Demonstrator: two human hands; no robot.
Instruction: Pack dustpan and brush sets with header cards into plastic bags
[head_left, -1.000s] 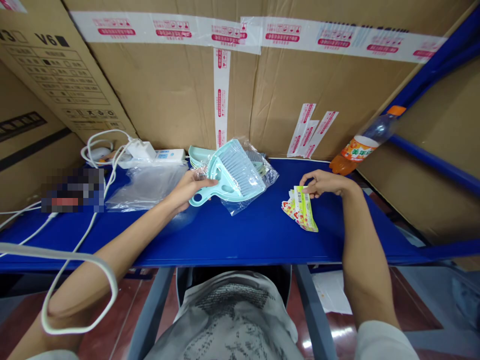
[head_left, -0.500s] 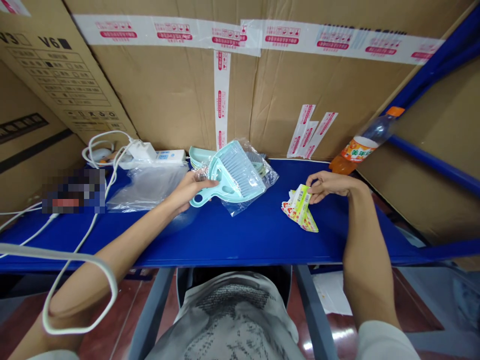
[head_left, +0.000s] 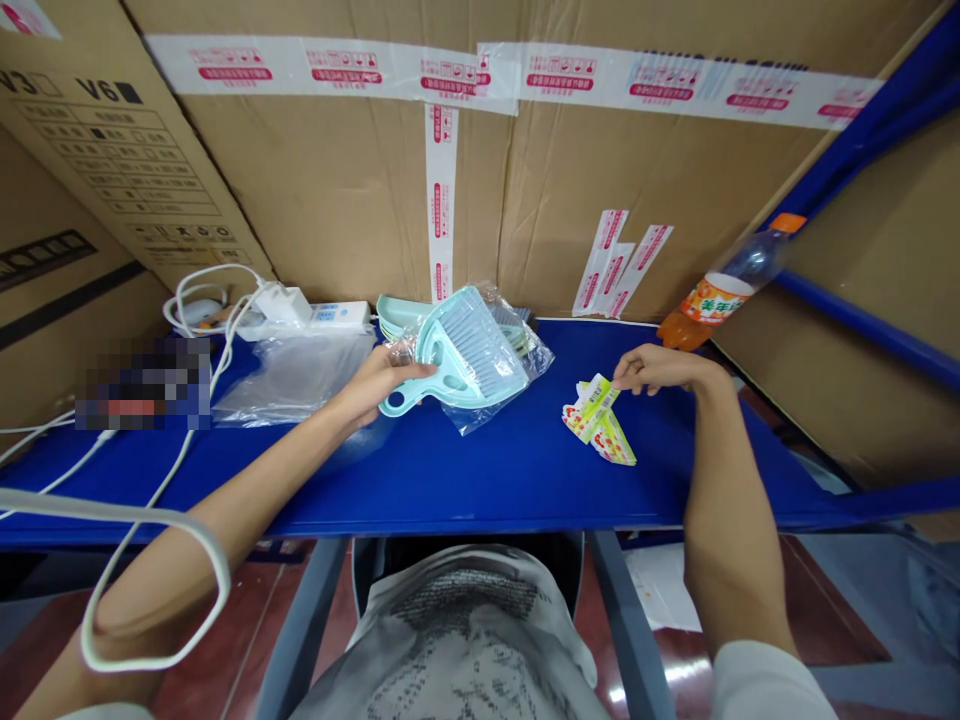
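Note:
My left hand is closed on a light-blue dustpan and brush set, with the thumb on top near the handle. Clear plastic film shows around and beneath the set. On the right, my right hand pinches the upper corner of a yellow-green and white printed packet. Similar packets with red prints lie under it on the blue table. Behind the held set, more light-green dustpans are partly hidden.
Clear plastic bags lie left of my left hand, before a white power strip with cables. An orange drink bottle leans at the back right. Cardboard boxes stand behind the table. A white cable loops over my left forearm.
The pinched packet has turned and lowered toward the other packets, and my right fingers now hold only its corner. My left hand and the dustpan set have hardly moved.

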